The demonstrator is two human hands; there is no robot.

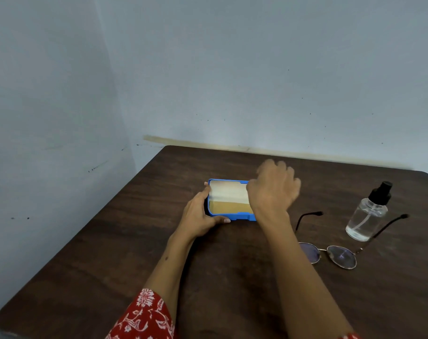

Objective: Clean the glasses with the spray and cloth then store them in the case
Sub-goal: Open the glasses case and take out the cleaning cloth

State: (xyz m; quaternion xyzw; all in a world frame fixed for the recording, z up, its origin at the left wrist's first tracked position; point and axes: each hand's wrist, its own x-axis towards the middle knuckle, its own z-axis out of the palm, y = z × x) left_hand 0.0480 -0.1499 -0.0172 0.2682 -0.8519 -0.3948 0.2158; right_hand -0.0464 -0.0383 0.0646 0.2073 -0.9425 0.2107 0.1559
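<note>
Blue case (232,216) lies open near the middle of the dark wood table (110,253), long axis running left-right across the view. Inside it shows a pale lining: whiter band at the far half, tan band at the near half. Could be a folded cloth in there, can't tell from this angle.

Left hand (199,215) grips the case's left end, thumb along the near edge, fingers curled round the far-left corner. Right hand (274,187) is over the case's right end, back of the hand toward the camera, motion-blurred; fingers bend down past the far rim, so whether they pinch anything can't be told. The two hands are apart, one at each end of the case.

Glasses (340,255) sit on the table to the right of the right forearm, unfolded, lenses on the near side, both temple arms pointing away toward the wall. The left lens is partly hidden by the forearm.

Spray bottle (367,214) stands upright near the right table edge, clear body, black pump top, just behind the glasses' right temple arm, between the two temple tips or close to that.

Red-and-white patterned sleeve (144,316) on the left arm, bottom of view. Grey-blue wall (232,81) behind the table.
</note>
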